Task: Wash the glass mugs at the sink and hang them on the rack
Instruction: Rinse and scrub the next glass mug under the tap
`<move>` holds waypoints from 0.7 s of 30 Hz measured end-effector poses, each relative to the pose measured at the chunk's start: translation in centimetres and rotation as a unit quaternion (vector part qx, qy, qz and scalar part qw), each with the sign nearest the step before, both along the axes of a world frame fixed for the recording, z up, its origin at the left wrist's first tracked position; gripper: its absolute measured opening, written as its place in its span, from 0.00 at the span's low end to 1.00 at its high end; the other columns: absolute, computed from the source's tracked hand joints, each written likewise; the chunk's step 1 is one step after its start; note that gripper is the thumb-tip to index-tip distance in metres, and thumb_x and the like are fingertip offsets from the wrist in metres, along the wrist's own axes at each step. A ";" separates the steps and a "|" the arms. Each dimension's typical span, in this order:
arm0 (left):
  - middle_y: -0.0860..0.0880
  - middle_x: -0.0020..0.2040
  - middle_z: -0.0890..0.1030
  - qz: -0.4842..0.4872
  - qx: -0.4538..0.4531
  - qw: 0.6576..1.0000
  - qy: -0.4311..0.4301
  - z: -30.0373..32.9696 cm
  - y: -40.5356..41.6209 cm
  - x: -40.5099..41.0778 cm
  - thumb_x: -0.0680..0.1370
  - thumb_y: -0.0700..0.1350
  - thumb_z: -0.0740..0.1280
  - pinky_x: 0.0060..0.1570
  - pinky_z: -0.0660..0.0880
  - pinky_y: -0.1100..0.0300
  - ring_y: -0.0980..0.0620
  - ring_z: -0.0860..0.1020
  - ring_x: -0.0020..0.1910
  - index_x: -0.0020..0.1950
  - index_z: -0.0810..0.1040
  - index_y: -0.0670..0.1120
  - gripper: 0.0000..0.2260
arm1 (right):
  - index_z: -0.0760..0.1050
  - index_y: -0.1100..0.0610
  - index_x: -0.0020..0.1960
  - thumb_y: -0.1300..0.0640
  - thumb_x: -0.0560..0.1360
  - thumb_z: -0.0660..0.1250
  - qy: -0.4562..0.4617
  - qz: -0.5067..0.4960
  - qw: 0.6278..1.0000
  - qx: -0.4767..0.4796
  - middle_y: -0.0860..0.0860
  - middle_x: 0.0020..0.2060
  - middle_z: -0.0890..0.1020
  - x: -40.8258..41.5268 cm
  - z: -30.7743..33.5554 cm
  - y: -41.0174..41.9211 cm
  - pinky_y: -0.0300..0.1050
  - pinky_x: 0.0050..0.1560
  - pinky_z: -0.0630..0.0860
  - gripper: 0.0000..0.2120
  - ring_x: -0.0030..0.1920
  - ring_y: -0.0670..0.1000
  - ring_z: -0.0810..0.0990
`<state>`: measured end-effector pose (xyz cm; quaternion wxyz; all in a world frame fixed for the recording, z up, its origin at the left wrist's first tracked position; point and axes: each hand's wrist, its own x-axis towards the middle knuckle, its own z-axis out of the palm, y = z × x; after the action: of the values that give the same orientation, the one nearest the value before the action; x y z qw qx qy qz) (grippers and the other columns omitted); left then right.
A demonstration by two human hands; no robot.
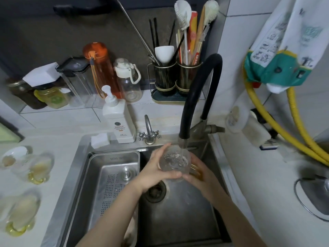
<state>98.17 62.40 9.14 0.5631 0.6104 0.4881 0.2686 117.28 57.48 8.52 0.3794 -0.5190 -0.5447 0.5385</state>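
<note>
Over the steel sink [178,220] both my hands hold one clear glass mug [175,161] with a yellow handle, mouth up under the black faucet [183,139]. Water runs into it and churns inside. My left hand [154,172] wraps the mug's left side and bottom. My right hand [197,173] grips its right side by the handle. Other glass mugs with yellow handles lie on the left counter, one at the upper left [38,168] and one lower [19,214], both blurred. No rack can be made out.
A steel strainer tray [114,175] fills the sink's left half. Behind the sink stand a small tap [148,131], a white soap pump bottle [118,118] and a sponge [99,139]. Bottles, jars and a utensil holder [176,81] line the back. A yellow hose [284,129] runs at the right.
</note>
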 end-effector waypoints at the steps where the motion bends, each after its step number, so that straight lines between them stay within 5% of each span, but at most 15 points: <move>1: 0.57 0.69 0.64 0.007 -0.009 1.000 -0.017 0.0 0.3 0.0 0.64 0.46 0.80 0.66 0.65 0.64 0.60 0.67 0.67 0.73 0.62 0.60 0.42 | 0.65 0.43 0.68 0.63 0.74 0.68 0.004 -0.013 1.000 -0.002 0.40 0.60 0.78 -0.1 0.2 0.3 0.31 0.54 0.75 0.28 0.59 0.38 0.77; 6: 0.54 0.63 0.72 -0.020 -0.036 0.998 -0.042 -0.8 -0.7 1.6 0.67 0.38 0.78 0.53 0.73 0.71 0.69 0.74 0.57 0.67 0.64 0.56 0.35 | 0.63 0.41 0.70 0.58 0.76 0.68 -0.056 -0.056 0.996 -0.035 0.41 0.65 0.74 1.0 -0.9 -1.8 0.42 0.65 0.72 0.28 0.63 0.38 0.74; 10: 0.53 0.68 0.64 0.006 -0.029 0.999 -0.014 -1.9 -1.3 -0.7 0.60 0.55 0.80 0.70 0.67 0.54 0.57 0.66 0.68 0.68 0.66 0.66 0.40 | 0.60 0.43 0.68 0.61 0.73 0.69 -0.069 -0.079 0.994 -0.026 0.42 0.57 0.76 -1.3 -1.1 -2.5 0.24 0.48 0.73 0.30 0.51 0.29 0.77; 12: 0.52 0.69 0.63 0.021 -0.043 0.998 -0.035 -2.0 -1.0 -0.8 0.62 0.52 0.80 0.70 0.68 0.50 0.53 0.66 0.69 0.72 0.64 0.63 0.42 | 0.62 0.46 0.68 0.62 0.73 0.69 -0.051 -0.081 0.995 -0.017 0.39 0.54 0.76 -1.7 -0.5 -1.6 0.22 0.45 0.72 0.29 0.49 0.27 0.77; 14: 0.51 0.69 0.63 0.021 -0.040 0.998 -0.051 -1.7 -1.1 0.6 0.65 0.46 0.79 0.69 0.69 0.52 0.52 0.67 0.69 0.74 0.62 0.60 0.42 | 0.68 0.50 0.67 0.47 0.71 0.69 -0.049 -0.117 0.992 -0.006 0.36 0.49 0.78 -1.3 0.1 -1.2 0.24 0.45 0.72 0.26 0.50 0.30 0.78; 16: 0.51 0.69 0.65 0.012 -0.041 0.997 -0.062 -2.3 -1.8 1.7 0.64 0.47 0.80 0.68 0.71 0.52 0.55 0.68 0.68 0.73 0.63 0.59 0.42 | 0.73 0.53 0.60 0.29 0.62 0.66 -0.053 -0.177 0.983 -0.007 0.36 0.44 0.81 -0.3 -0.4 -1.8 0.30 0.50 0.74 0.36 0.48 0.32 0.79; 21: 0.51 0.68 0.70 0.050 -0.060 0.994 -0.078 -3.5 -2.8 0.1 0.65 0.42 0.79 0.62 0.74 0.60 0.56 0.70 0.66 0.70 0.64 0.59 0.39 | 0.61 0.46 0.68 0.45 0.67 0.71 -0.040 -0.118 0.992 -0.028 0.46 0.59 0.77 -1.4 -1.7 -3.6 0.31 0.54 0.72 0.34 0.51 0.34 0.78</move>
<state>98.26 59.60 5.68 0.6214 0.5272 0.4875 0.3134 115.89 53.91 6.80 0.4036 -0.6110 -0.4790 0.4841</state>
